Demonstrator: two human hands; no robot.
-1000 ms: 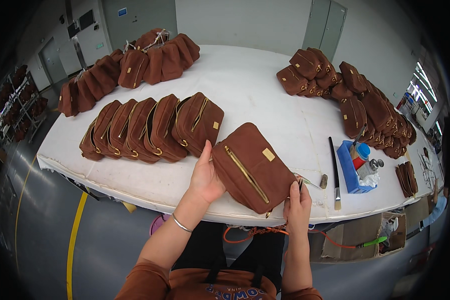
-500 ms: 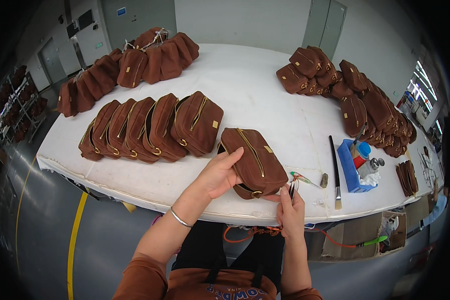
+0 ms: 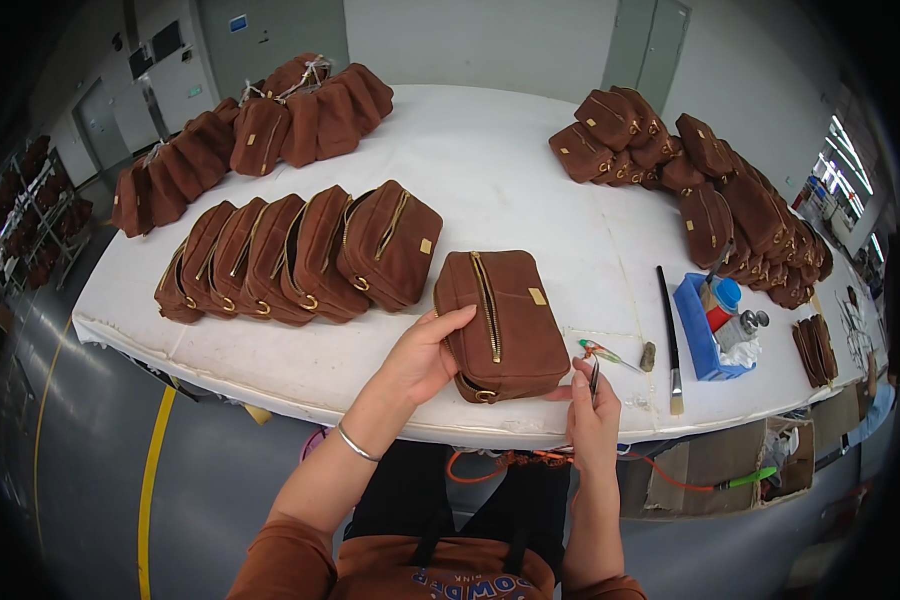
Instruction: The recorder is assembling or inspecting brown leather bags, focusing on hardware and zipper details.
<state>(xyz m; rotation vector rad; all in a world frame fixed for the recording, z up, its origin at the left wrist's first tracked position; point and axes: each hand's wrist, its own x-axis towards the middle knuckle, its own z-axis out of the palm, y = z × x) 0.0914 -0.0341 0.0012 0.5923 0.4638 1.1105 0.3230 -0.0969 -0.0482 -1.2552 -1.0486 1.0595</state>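
Observation:
A brown suede pouch [image 3: 510, 315] with a gold zipper and a small gold tag lies on the white table [image 3: 510, 180] near its front edge. My left hand [image 3: 425, 355] grips the pouch's left side, thumb over the top. At the pouch's right front corner, my right hand [image 3: 592, 415] pinches a small thin metal tool [image 3: 594, 378], its fingertips touching the pouch's lower end near the zipper pull.
A row of several matching pouches [image 3: 300, 255] leans together to the left. More pouches are piled at the back left [image 3: 270, 125] and along the right [image 3: 710, 170]. A blue tray with bottles [image 3: 715, 320], a long brush [image 3: 668, 340] and a small coloured tool [image 3: 605, 352] lie to the right.
The pouch has been turned and set straighter, zipper now running away from me. My left hand slid from its top to its left side; my right hand rose to its front corner.

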